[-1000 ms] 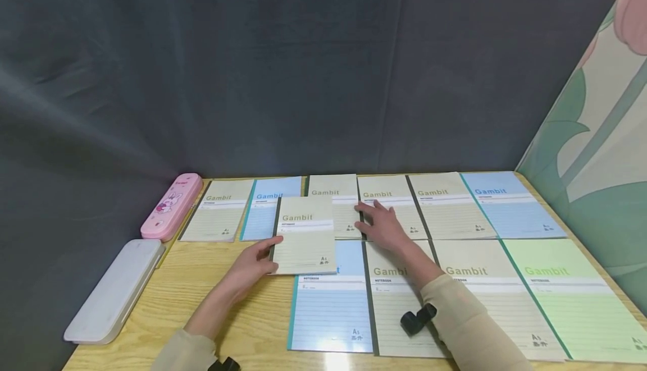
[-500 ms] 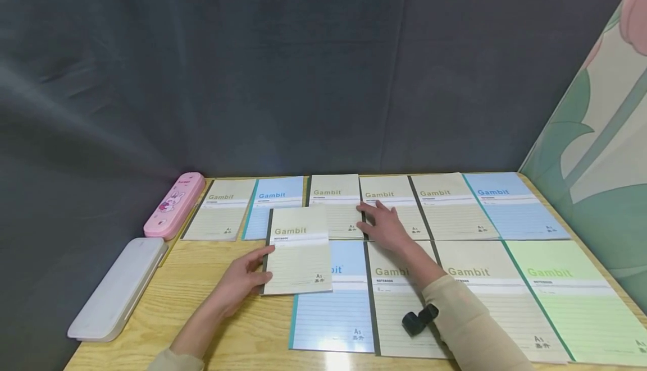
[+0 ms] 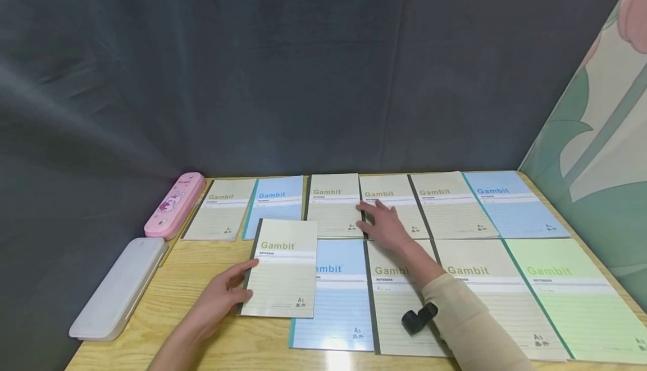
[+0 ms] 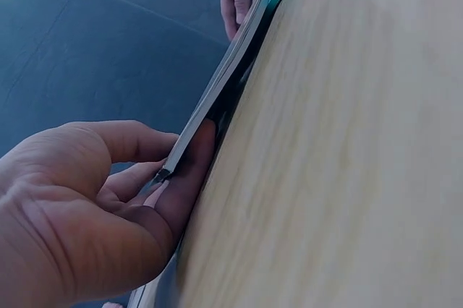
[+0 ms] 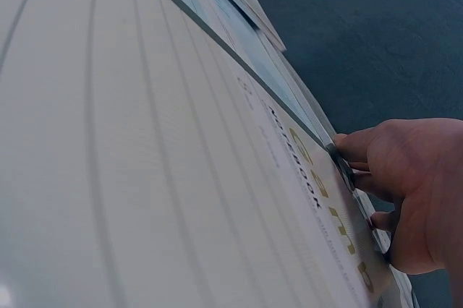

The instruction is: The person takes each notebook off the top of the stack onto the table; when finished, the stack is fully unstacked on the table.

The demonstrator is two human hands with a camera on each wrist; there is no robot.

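My left hand (image 3: 218, 299) pinches a cream notebook (image 3: 283, 281) by its dark spine. In the left wrist view, the thumb and fingers sit on either side of the notebook's edge (image 4: 210, 98), which is lifted off the wood. The notebook's right side overlaps a blue notebook (image 3: 336, 317) in the front row. My right hand (image 3: 386, 228) rests with spread fingers over the back row, its fingertips at the border between a cream notebook (image 3: 331, 211) and another cream notebook (image 3: 401, 188) to its right. In the right wrist view, the fingertips touch the notebooks near their edges.
Back row: a cream notebook (image 3: 219, 214), a blue notebook (image 3: 278, 202), more cream ones and a blue notebook (image 3: 515, 205) at right. Front row ends with a green notebook (image 3: 576, 303). A pink pencil case (image 3: 174, 205) and a white case (image 3: 118, 289) lie left.
My left hand has drawn the cream notebook toward the near left, off the back-row notebooks and further off the blue front one. The right hand stays in place.
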